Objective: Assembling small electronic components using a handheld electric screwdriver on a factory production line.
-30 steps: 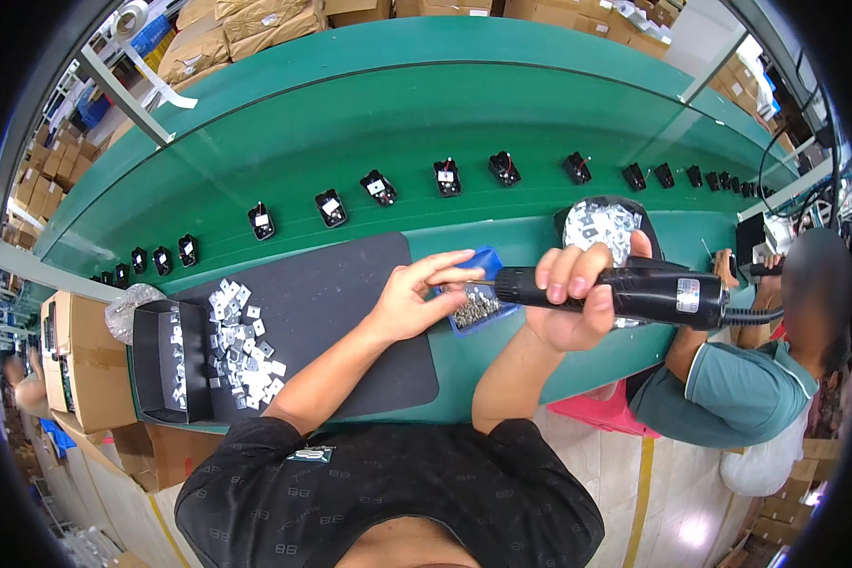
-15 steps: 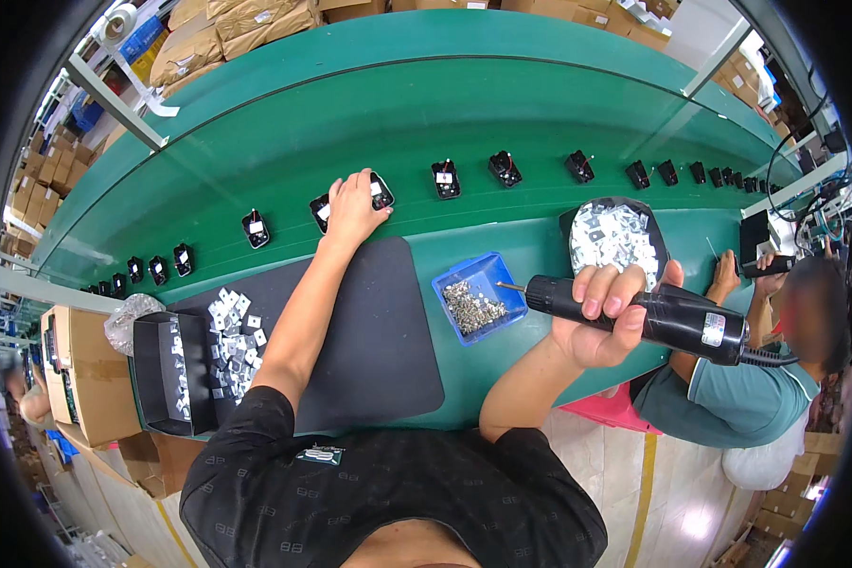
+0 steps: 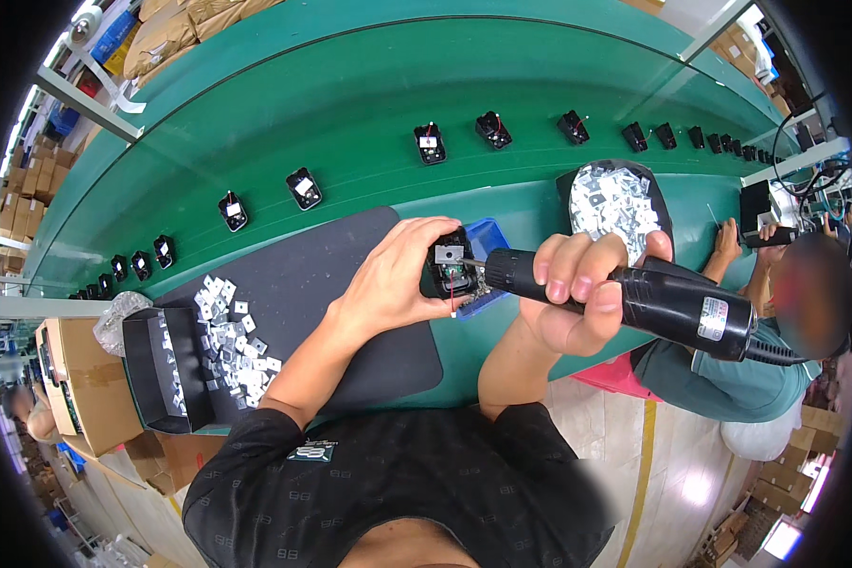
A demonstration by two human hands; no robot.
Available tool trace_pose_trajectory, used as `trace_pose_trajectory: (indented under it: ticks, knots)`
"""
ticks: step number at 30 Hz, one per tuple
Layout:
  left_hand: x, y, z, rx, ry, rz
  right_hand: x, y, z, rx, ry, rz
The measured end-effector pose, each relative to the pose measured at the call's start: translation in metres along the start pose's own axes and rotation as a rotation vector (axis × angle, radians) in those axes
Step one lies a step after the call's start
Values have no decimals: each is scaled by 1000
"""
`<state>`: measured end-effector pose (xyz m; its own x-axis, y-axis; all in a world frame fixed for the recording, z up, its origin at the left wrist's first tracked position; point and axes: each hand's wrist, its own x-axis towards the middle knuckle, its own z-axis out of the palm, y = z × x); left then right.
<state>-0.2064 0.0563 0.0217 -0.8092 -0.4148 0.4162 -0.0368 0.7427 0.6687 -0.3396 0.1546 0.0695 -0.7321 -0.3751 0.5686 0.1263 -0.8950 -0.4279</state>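
Note:
My left hand (image 3: 385, 276) grips a small black plastic housing (image 3: 440, 286) from its left side, over the blue bin. Inside the housing sit a square silvery plate (image 3: 449, 254), a bit of green circuit board and a red wire. My right hand (image 3: 579, 308) is wrapped around a black corded electric screwdriver (image 3: 686, 310), held level. Its thin bit points left and reaches the plate; whether it touches cannot be made out. Behind the housing, the blue bin (image 3: 486, 235) of small metal screws is partly hidden.
Black housings (image 3: 430, 144) stand in a row along the green conveyor (image 3: 360, 142). A black tray heaped with pale square plates (image 3: 613, 201) is at the right. More plates (image 3: 237, 343) lie on the dark mat (image 3: 379, 364), beside a black box (image 3: 166, 374). A co-worker (image 3: 729, 379) sits at the right.
My left hand has taken a housing off the conveyor and brought it nearer and to the right, up to the screwdriver bit. The screwdriver has dipped slightly at its tip.

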Motion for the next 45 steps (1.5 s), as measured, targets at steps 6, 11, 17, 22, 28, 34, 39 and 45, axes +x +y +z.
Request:
trace_pose_trajectory:
  ticks: [6, 11, 17, 22, 28, 34, 39, 45]
  knots:
    - [4, 12, -6, 95, -26, 36, -1, 0, 6, -56, -12, 16]
    - [3, 15, -6, 132, -26, 84, -1, 0, 7, -73, -4, 15]
    - [5, 18, -7, 129, -14, 78, 0, 1, 6, -66, -23, 9]
    - [5, 21, -11, 178, -39, 62, -1, 4, -2, -90, -168, 47]
    - [12, 20, -19, 190, -72, 107, 2, 7, -3, -15, -211, 109]
    - [17, 14, -14, 164, -77, 87, 2, 18, -2, 28, -119, 29]
    - [32, -12, -8, 225, -153, 30, 8, 7, -5, -32, 46, -54]
    - [12, -148, -10, 441, -26, -225, 19, -28, -27, -117, 50, -269]
